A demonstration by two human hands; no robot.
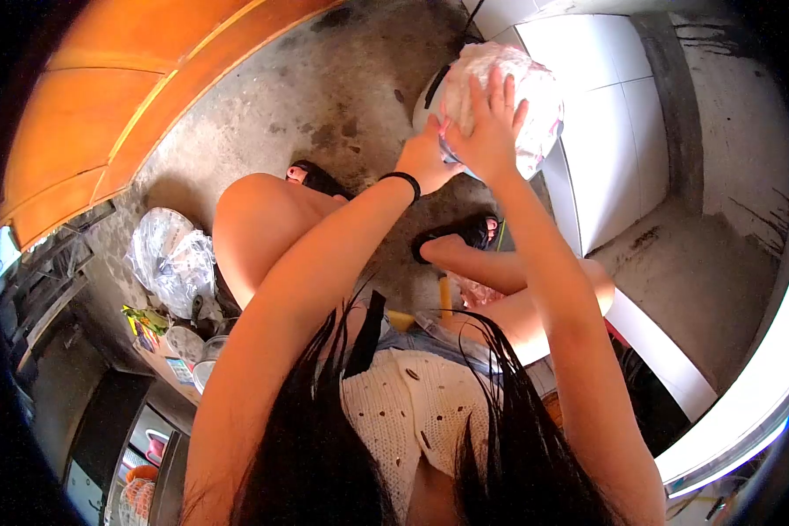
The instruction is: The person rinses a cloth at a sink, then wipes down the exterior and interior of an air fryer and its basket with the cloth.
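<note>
- Left hand [424, 156]: bent at the near edge of a pinkish-white bundle [539, 98]; I cannot tell whether it grips.
- Right hand [487, 138]: fingers spread wide, touching the bundle.
- Bundle: directly under my right palm.
- White tiles [618, 153]: right of both hands.

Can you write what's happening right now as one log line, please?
left hand: at near edge of crumpled pinkish-white covering | right hand: spread on covering | black wristband: on left wrist
</note>
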